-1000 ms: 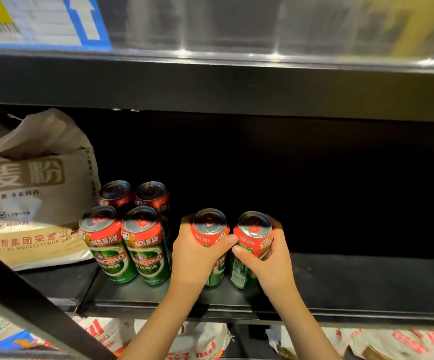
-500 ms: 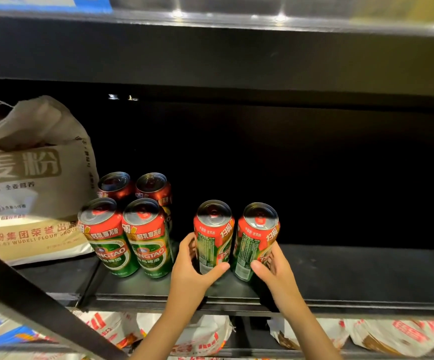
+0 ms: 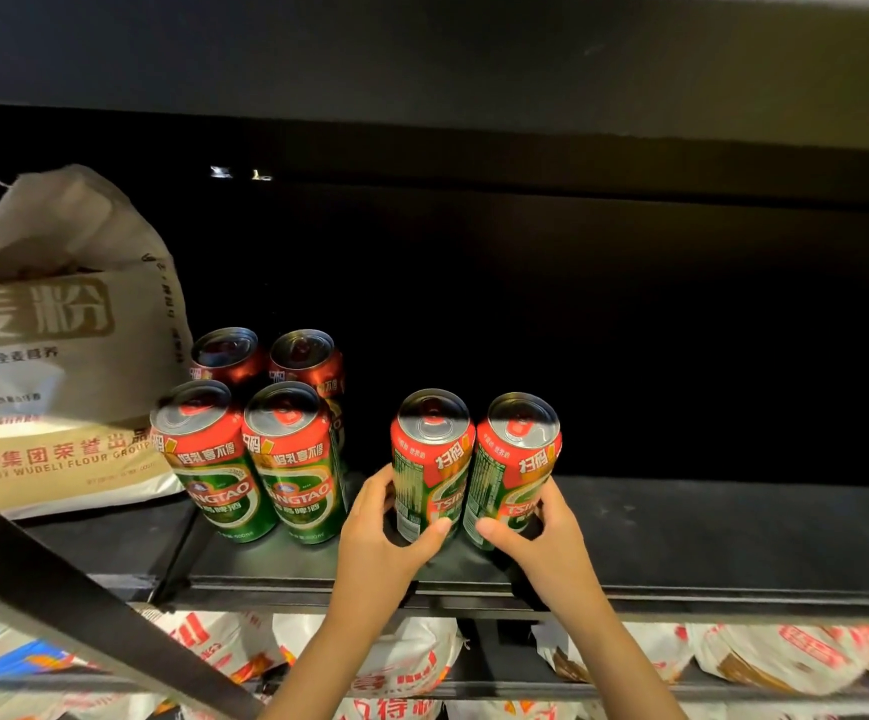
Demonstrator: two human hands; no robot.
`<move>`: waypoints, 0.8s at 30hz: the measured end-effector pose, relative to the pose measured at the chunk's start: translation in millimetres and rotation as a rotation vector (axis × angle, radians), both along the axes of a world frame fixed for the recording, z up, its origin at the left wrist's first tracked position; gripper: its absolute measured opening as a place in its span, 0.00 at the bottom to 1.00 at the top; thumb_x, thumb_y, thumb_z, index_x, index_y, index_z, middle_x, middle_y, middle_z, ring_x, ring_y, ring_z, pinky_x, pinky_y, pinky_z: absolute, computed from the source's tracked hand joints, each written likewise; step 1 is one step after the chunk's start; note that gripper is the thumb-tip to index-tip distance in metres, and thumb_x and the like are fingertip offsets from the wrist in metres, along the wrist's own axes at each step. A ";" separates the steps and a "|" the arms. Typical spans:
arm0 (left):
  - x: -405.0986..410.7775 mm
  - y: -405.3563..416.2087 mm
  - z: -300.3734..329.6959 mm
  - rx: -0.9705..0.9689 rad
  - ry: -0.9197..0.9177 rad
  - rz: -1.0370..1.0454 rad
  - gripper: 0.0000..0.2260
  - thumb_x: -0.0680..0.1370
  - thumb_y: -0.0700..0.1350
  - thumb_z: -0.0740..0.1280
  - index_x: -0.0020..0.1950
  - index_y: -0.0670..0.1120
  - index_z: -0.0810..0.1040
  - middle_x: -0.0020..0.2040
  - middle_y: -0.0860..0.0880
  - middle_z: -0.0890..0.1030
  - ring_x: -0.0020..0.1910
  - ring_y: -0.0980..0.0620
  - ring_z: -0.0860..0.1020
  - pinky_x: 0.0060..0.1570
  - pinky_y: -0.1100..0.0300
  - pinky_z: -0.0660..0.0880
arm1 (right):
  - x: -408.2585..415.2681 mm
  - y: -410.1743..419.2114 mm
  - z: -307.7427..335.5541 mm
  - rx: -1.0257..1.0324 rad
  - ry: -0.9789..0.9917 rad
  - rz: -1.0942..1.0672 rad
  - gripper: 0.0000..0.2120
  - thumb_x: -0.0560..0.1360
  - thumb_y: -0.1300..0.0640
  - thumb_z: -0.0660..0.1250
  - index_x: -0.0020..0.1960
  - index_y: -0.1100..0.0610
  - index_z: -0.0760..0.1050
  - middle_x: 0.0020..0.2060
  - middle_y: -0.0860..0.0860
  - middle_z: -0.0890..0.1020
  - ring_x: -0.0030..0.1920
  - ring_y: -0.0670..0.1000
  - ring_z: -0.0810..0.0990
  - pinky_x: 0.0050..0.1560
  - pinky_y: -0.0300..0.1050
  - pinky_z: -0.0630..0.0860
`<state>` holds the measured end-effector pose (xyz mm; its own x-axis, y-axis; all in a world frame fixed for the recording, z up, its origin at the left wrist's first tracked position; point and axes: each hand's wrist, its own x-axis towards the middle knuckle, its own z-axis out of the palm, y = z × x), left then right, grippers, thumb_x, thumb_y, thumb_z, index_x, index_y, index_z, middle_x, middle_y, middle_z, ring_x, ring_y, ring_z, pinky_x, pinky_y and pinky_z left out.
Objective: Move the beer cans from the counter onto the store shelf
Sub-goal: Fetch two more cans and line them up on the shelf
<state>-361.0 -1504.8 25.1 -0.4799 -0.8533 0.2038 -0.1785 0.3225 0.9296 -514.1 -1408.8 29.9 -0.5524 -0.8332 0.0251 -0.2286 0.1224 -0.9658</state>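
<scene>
My left grip (image 3: pixel 385 537) and right grip (image 3: pixel 546 532) each clasp a can (image 3: pixel 429 459) standing on the shelf (image 3: pixel 733 537); four cans (image 3: pixel 245 459) sit at nine o'clock. Remaining stock unseen.

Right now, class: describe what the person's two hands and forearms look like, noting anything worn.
Both the left hand and the right hand are bare: no gloves, rings, watch or bracelet show. The forearms are bare too, with no sleeve anywhere in view.
</scene>
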 end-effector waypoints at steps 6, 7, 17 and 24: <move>0.5 -2.1 -2.1 -0.073 -0.050 -0.016 0.20 0.68 0.55 0.68 0.58 0.51 0.71 0.52 0.59 0.73 0.56 0.59 0.73 0.55 0.69 0.71 | -0.2 -1.0 0.9 -0.009 -0.007 0.004 0.28 0.65 0.54 0.77 0.61 0.46 0.69 0.55 0.43 0.80 0.55 0.38 0.78 0.50 0.29 0.75; 0.9 -1.4 -1.9 -0.048 -0.047 -0.016 0.24 0.68 0.54 0.70 0.62 0.53 0.69 0.55 0.60 0.73 0.58 0.61 0.72 0.55 0.71 0.70 | -0.1 -1.2 1.0 -0.010 -0.016 0.009 0.28 0.65 0.55 0.77 0.61 0.46 0.69 0.54 0.42 0.80 0.54 0.38 0.78 0.49 0.29 0.75; 1.9 0.8 -2.1 0.036 -0.014 0.020 0.27 0.66 0.49 0.77 0.61 0.53 0.70 0.55 0.60 0.78 0.56 0.65 0.75 0.53 0.75 0.69 | 4.4 -4.3 -0.2 0.011 -0.031 0.033 0.31 0.68 0.53 0.75 0.65 0.40 0.62 0.57 0.37 0.76 0.56 0.33 0.75 0.49 0.26 0.73; 2.7 0.4 -0.7 -0.081 -0.018 -0.036 0.21 0.68 0.55 0.69 0.59 0.52 0.72 0.56 0.56 0.73 0.59 0.56 0.73 0.58 0.68 0.70 | -2.2 2.5 0.4 0.016 0.004 0.043 0.25 0.68 0.54 0.75 0.62 0.44 0.70 0.53 0.36 0.80 0.56 0.38 0.77 0.56 0.36 0.75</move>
